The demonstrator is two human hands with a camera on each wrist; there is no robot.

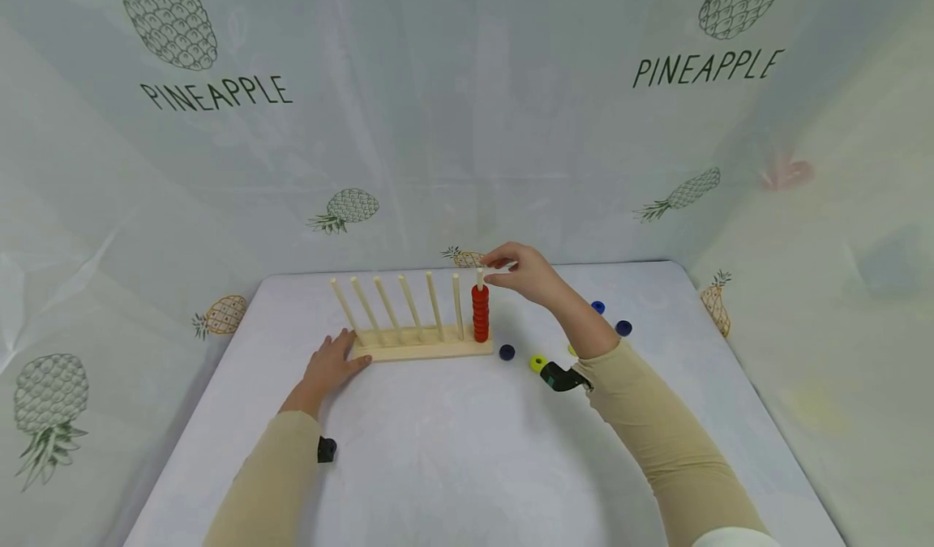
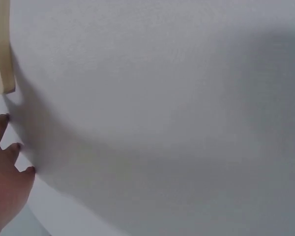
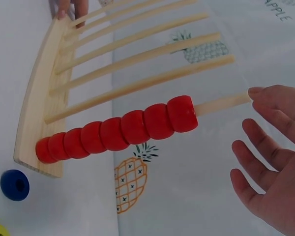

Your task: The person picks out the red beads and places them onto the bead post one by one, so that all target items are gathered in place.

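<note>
A pale wooden peg rack [image 1: 423,354] stands on the table with several upright pegs. Several red beads [image 3: 132,130] are stacked on its rightmost peg, whose bare tip sticks out above them. My right hand [image 1: 529,275] is at that tip, its fingers loosely bent and spread; in the right wrist view one fingertip meets the peg end, and no bead shows in the hand. At the rack's left end, my left hand [image 1: 326,369] holds the base, thumb on the front edge and a finger behind. The left wrist view catches only part of this hand.
A blue bead [image 1: 507,352] and a yellow bead [image 1: 537,362] lie right of the rack. Two more blue beads, one [image 1: 597,307] farther back and another [image 1: 623,328], lie beyond my right forearm, which partly covers a second yellow bead [image 1: 572,350]. Pineapple-print sheeting surrounds the table.
</note>
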